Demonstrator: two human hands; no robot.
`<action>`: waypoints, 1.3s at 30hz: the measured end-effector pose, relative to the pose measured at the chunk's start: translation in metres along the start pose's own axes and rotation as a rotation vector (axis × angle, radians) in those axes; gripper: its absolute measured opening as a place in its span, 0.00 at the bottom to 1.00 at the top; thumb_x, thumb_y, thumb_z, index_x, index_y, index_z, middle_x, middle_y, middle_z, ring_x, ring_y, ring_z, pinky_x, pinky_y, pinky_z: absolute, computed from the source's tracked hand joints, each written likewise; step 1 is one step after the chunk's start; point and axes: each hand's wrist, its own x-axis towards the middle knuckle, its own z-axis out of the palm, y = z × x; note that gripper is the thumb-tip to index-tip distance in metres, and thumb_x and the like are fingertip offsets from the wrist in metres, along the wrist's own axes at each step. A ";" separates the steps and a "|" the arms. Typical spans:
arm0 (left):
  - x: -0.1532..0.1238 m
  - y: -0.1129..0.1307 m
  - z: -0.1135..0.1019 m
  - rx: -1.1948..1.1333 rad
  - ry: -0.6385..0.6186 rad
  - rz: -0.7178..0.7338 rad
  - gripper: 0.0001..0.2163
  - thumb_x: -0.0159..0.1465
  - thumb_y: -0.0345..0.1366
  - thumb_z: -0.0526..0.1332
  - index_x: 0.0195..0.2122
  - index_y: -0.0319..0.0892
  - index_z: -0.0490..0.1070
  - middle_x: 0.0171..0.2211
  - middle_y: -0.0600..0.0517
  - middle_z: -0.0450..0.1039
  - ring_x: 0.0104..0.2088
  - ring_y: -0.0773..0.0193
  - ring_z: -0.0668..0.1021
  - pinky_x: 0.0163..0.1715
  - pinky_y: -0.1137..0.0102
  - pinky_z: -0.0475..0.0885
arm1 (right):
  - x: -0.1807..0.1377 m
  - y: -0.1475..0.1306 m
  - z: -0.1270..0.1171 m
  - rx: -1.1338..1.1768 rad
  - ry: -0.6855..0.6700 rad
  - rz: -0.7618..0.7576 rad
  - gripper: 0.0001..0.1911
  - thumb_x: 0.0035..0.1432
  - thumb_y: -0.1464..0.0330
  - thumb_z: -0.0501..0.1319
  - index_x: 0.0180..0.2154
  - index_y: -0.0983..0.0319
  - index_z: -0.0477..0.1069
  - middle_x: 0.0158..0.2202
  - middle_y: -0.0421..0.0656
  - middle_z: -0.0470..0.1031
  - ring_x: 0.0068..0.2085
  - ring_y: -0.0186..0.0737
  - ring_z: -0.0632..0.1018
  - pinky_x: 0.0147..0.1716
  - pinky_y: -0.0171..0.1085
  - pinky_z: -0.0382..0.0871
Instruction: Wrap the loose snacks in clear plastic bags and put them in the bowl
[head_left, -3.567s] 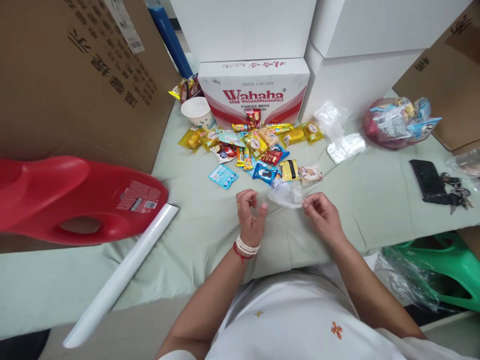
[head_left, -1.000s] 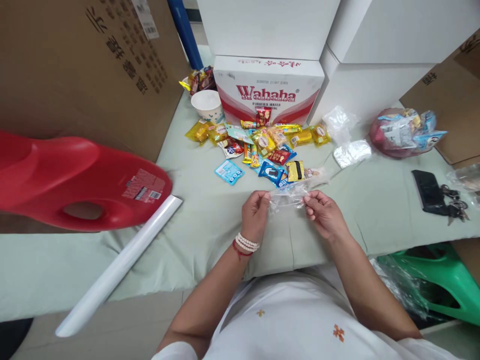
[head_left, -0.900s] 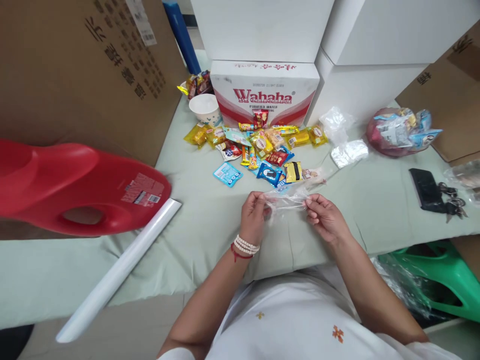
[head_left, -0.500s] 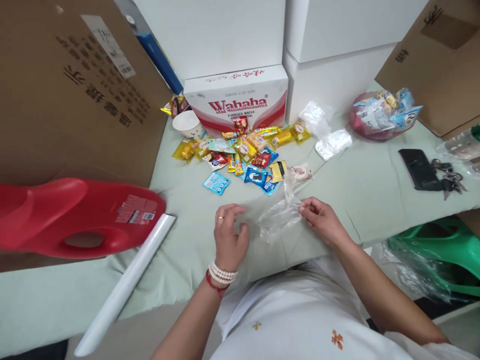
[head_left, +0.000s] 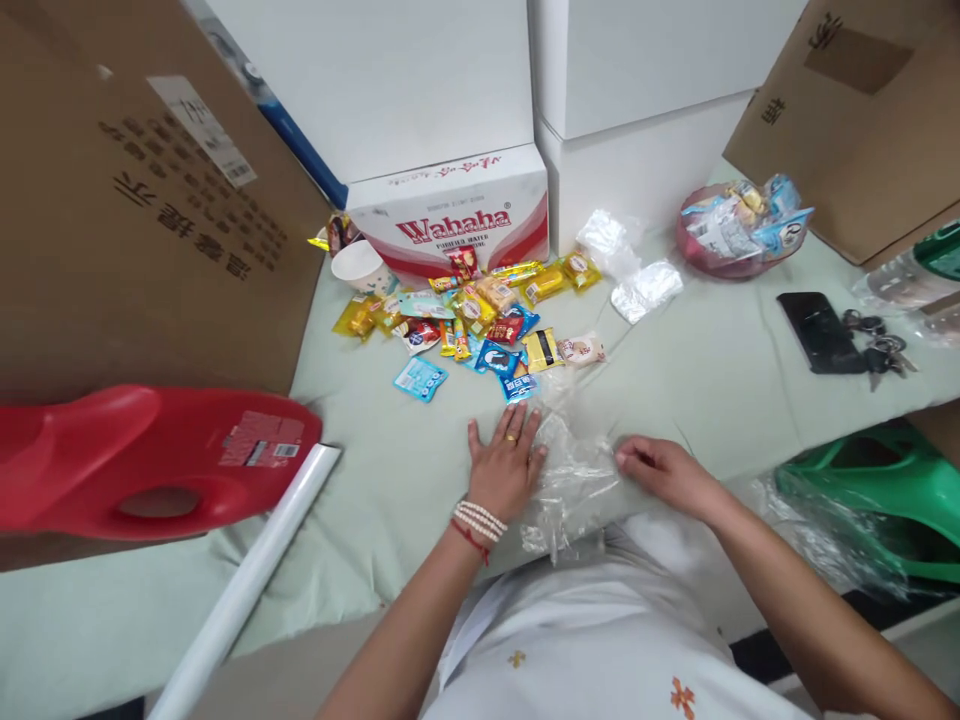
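Observation:
A clear plastic bag lies crumpled near the table's front edge, between my two hands. My left hand is palm down with its fingers spread, its thumb side at the bag's left edge. Its fingertips come close to a blue snack packet. My right hand is closed in a pinch on the right edge of the bag. Beyond the hands lies a loose pile of wrapped snacks, among them a yellow-and-black packet, a pale packet and a light blue packet.
A Wahaha carton and a paper cup stand behind the snacks. Folded clear plastic and a pink bowl are at the back right, with a phone and keys. Leftward are a red plastic piece and a white roll.
My left hand has moved right and flattened onto the table beside the bag. The bag has spread nearer to me, and my right hand is slightly lower. The view has shifted a little.

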 end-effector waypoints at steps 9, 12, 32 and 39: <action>-0.018 -0.007 0.010 -0.069 0.186 -0.111 0.25 0.74 0.41 0.52 0.71 0.43 0.59 0.73 0.37 0.57 0.72 0.43 0.61 0.66 0.33 0.53 | 0.066 -0.040 0.020 0.343 0.185 -0.043 0.24 0.55 0.46 0.65 0.29 0.62 0.74 0.21 0.36 0.65 0.23 0.32 0.61 0.24 0.33 0.55; -0.031 -0.012 0.001 -0.144 0.471 -0.110 0.20 0.70 0.39 0.58 0.62 0.40 0.70 0.67 0.34 0.65 0.70 0.41 0.63 0.64 0.40 0.62 | 0.071 -0.037 0.031 0.458 0.274 -0.050 0.25 0.50 0.46 0.69 0.30 0.62 0.76 0.21 0.36 0.66 0.23 0.31 0.61 0.24 0.33 0.54; 0.036 0.038 0.006 -1.672 0.225 -0.521 0.17 0.53 0.48 0.75 0.32 0.39 0.79 0.27 0.54 0.77 0.29 0.67 0.75 0.35 0.71 0.70 | 0.019 -0.023 0.027 -0.351 0.301 -0.326 0.13 0.67 0.58 0.60 0.43 0.57 0.79 0.37 0.42 0.80 0.32 0.38 0.77 0.34 0.36 0.66; 0.026 0.027 0.003 -1.835 0.286 -0.578 0.19 0.54 0.51 0.74 0.38 0.41 0.79 0.28 0.53 0.79 0.30 0.66 0.80 0.32 0.72 0.73 | -0.008 -0.018 0.008 -0.545 0.222 -0.446 0.12 0.71 0.62 0.56 0.41 0.57 0.78 0.37 0.44 0.79 0.38 0.42 0.78 0.36 0.39 0.68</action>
